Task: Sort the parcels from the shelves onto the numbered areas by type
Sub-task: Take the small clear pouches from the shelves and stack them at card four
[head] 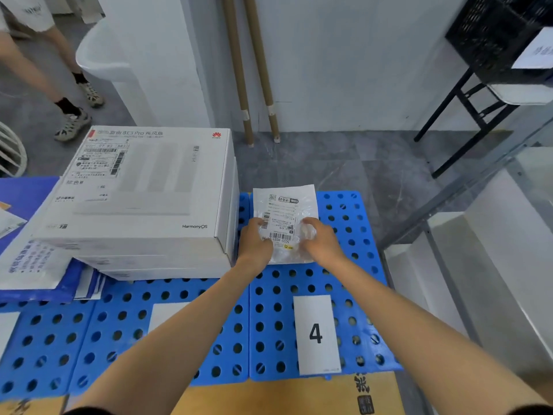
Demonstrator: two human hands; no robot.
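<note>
Your left grip (pixel 256 241) and right grip (pixel 321 239) each pinch a side of the bag (pixel 285 205) between them; boxes (pixel 143 187) stand just left.

My left hand (pixel 256 244) and right hand (pixel 321 241) are bare, and both forearms are bare along their whole length. A dark sleeve (pixel 86 411) edges each arm, only just in view (black, as far as I can tell).

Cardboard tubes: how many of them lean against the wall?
2. Both lean on the far wall, side by side: the left tube and the right tube.
</note>
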